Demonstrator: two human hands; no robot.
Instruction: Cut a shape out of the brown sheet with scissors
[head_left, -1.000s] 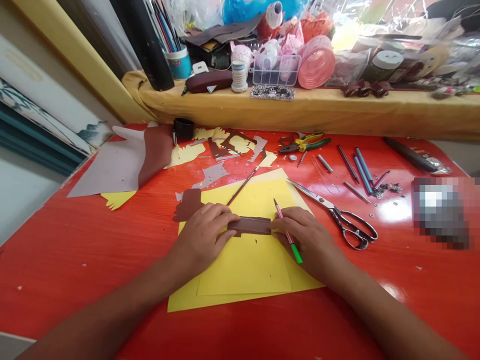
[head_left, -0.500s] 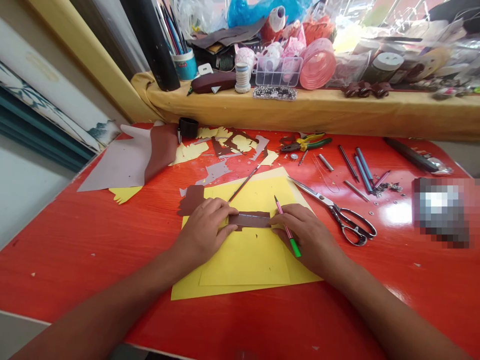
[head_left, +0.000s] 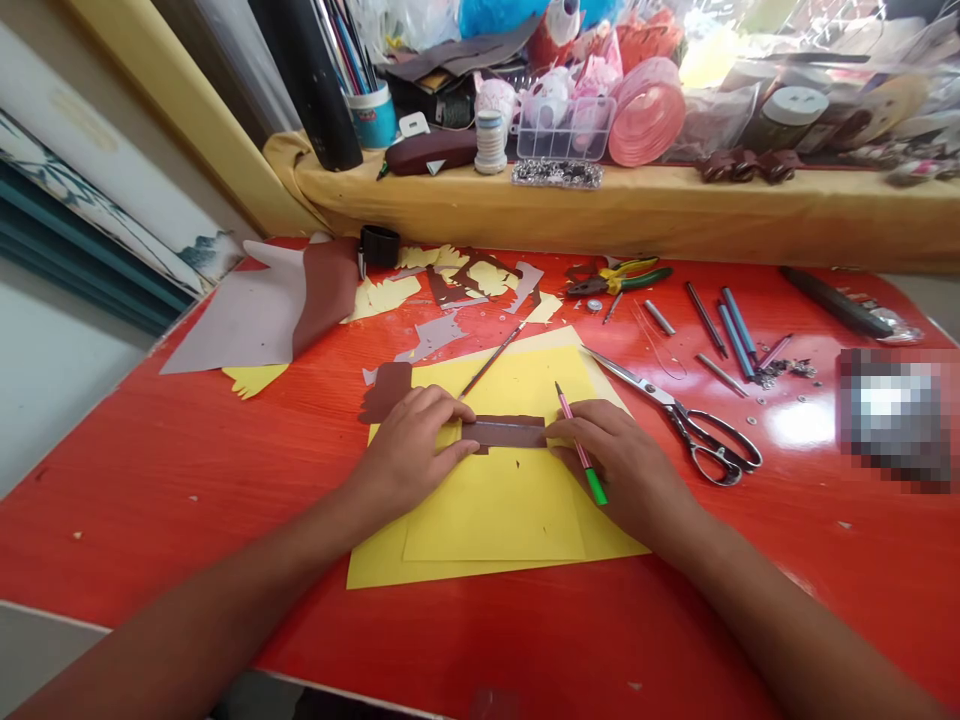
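A glossy red table fills the view, with a cloth-draped shelf of craft supplies along its far edge. Near the middle lie stacked sheets of yellow card, with long-bladed scissors to their right and pliers farther back. A thin paintbrush and a brown offcut rest on the card's far part. The left hand lies open and flat, pressing down on a brown strip, which sits on the yellow card. The right hand pinches a pink-and-green felt-tip pen while its fingertips steady the strip's other end. Holding the strip in place appears to be the step in hand; marking along it would call for turning the pen's tip down.
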